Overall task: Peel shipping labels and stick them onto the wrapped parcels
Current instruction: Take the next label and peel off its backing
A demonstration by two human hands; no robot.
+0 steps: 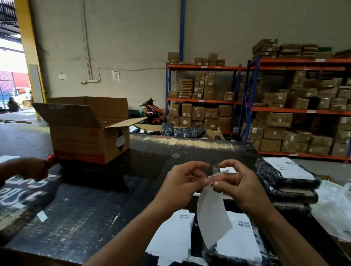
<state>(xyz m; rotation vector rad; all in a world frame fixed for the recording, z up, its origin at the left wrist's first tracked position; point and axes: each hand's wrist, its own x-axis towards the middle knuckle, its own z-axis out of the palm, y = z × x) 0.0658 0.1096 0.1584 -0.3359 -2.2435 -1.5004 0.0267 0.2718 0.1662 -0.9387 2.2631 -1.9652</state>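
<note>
I hold a white shipping label [211, 215] up over the dark table [89, 216]. My left hand [183, 183] and my right hand [240, 186] both pinch its top edge, fingertips almost touching, and the sheet curls down toward me. Under it lies a black wrapped parcel [241, 261] with a white label on its top. Left of that parcel sits a stack of loose labels [173, 235]. A pile of black wrapped parcels [287, 182] stands at the right, the top one labelled.
Another person's hand [36, 167] holds a red object at the left edge. An open cardboard box [88, 133] stands at the table's far side. Clear plastic bags [342, 213] lie at the right. Shelves of brown parcels [279, 112] line the back wall.
</note>
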